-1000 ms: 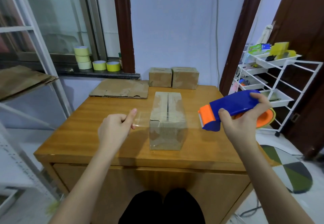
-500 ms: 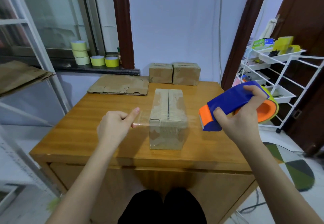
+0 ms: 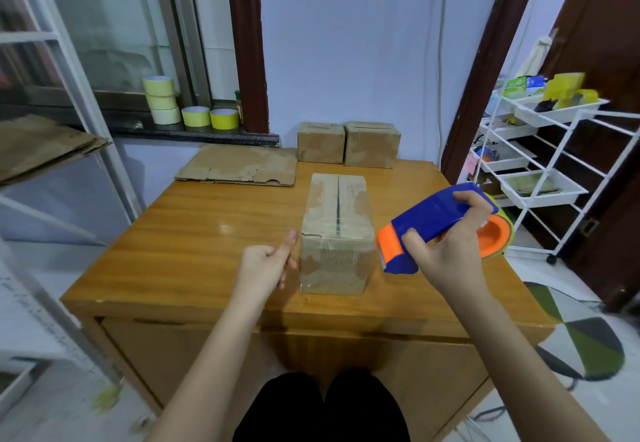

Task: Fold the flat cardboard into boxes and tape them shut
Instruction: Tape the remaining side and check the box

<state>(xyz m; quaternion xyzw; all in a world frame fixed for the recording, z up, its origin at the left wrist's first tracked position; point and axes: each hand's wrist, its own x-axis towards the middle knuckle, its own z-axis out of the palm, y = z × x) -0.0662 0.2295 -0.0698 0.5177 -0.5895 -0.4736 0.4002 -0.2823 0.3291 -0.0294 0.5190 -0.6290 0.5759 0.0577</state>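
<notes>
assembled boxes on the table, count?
3. One box near the front edge, between the hands; two boxes side by side at the far edge by the wall, left and right. None seems hidden.

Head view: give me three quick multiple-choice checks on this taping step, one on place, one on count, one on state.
1. Where is the flat cardboard?
A. far left of the table
B. on the floor
C. on the white rack

2. How many finished boxes stand at the table's far edge?
A. none
B. two
C. four

3. What is the right hand doing?
A. resting open
B. gripping the tape dispenser
C. lifting the box

Answers: 1 A, it lies beside the windowsill; 2 B, a left box and a right box stand together; 3 B, the fingers wrap the blue handle.
</notes>
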